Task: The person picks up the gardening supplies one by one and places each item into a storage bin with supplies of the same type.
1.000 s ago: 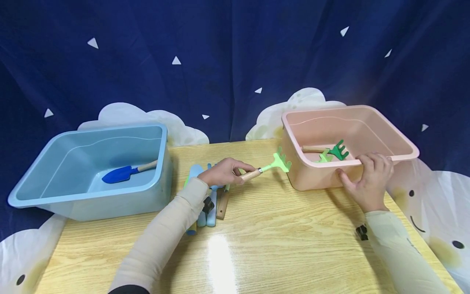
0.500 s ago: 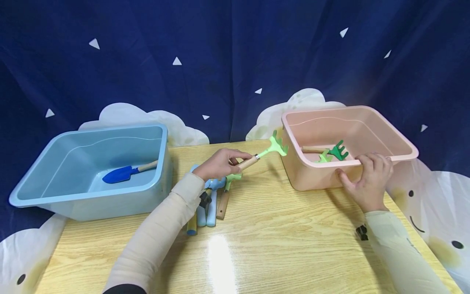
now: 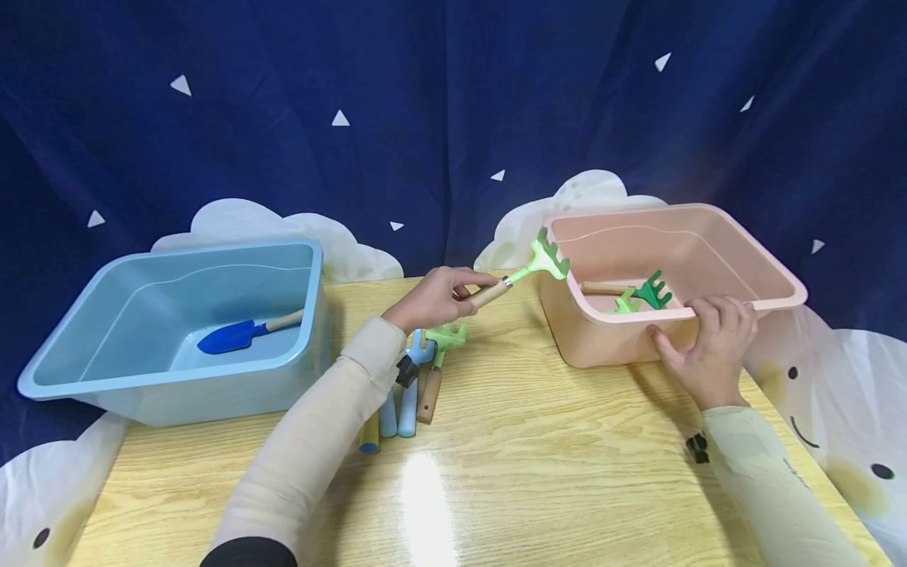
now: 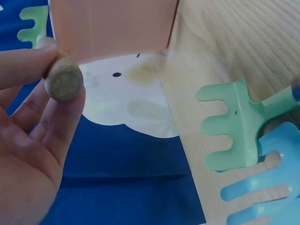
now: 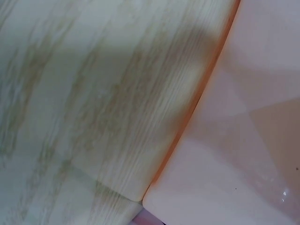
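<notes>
One light-green toy rake [image 3: 544,261], wooden handle, pinched at the handle's butt end by the left hand [image 3: 435,298]; its tines hang ahead of that grip, over the near corner of the pink tub [image 3: 744,309]. Judged light, stiff and not fragile; the wooden handle gives the surest hold, the smooth head the poorest. Right hand [image 3: 708,346] curls over the tub's front rim. Two green rakes [image 3: 643,294] lie inside. Several rakes [image 3: 418,370] lie on the table [image 3: 510,472] beneath the left grip.

Two tubs stood on the table [image 3: 496,472]: one tub [image 3: 106,386] left, the other [image 3: 602,346] right, loose tools [image 3: 414,386] between.
</notes>
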`<state>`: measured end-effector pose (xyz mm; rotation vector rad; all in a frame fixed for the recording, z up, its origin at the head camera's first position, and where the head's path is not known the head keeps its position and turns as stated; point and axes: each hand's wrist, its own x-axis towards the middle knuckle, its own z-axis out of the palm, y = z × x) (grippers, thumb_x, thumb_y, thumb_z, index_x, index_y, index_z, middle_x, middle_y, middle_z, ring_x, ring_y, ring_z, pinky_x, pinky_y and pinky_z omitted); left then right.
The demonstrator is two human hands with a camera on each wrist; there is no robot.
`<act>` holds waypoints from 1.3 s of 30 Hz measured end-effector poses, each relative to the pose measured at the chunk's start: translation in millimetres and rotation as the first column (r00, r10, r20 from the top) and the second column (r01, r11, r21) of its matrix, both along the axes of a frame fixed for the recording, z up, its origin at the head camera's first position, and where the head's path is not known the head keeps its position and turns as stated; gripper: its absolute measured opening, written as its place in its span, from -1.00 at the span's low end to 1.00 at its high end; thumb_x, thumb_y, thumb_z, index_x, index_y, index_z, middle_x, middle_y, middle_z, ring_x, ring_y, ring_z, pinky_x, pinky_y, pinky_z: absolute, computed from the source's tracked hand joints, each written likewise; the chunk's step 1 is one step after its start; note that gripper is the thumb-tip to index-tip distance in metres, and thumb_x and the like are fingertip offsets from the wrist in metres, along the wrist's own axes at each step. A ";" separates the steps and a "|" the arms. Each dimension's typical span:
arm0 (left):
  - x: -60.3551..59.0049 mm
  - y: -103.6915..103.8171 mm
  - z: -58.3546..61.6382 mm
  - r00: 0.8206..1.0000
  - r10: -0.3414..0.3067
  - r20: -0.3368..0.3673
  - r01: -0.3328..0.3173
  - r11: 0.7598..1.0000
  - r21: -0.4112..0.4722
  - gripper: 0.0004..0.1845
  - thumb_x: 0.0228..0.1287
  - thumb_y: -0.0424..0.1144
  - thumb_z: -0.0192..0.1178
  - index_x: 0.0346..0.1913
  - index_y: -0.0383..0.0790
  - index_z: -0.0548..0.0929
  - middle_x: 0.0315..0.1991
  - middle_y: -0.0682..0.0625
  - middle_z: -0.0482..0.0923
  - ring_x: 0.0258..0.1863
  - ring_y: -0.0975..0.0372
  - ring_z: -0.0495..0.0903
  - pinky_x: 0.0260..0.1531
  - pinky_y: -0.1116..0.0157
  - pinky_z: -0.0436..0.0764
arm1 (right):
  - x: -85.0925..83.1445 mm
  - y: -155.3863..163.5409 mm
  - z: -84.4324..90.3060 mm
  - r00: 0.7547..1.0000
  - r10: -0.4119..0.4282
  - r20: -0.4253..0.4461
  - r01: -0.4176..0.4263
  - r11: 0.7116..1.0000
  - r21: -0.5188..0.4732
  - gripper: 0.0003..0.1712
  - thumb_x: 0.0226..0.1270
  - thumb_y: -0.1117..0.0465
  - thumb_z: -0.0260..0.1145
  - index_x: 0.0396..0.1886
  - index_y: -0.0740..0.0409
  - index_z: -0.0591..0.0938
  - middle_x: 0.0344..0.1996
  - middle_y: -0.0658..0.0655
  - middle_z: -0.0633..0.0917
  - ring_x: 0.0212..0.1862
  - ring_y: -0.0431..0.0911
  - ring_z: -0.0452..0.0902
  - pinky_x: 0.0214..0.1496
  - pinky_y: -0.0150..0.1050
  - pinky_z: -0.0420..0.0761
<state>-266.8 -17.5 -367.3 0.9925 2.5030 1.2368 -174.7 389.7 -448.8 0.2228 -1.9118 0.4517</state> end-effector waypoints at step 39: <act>-8.4 74.7 76.6 0.994 -0.058 -0.092 0.059 0.998 0.016 -0.46 0.19 -0.52 0.19 0.21 -0.01 0.66 0.08 0.03 0.70 -0.49 0.32 0.59 -0.47 0.46 0.47 | -4.4 -3.7 1.9 1.000 0.010 -0.009 -0.010 1.000 -0.019 -0.18 0.01 -0.37 0.27 -0.17 0.35 0.53 -0.15 0.42 0.52 0.06 0.33 0.32 0.39 0.09 0.12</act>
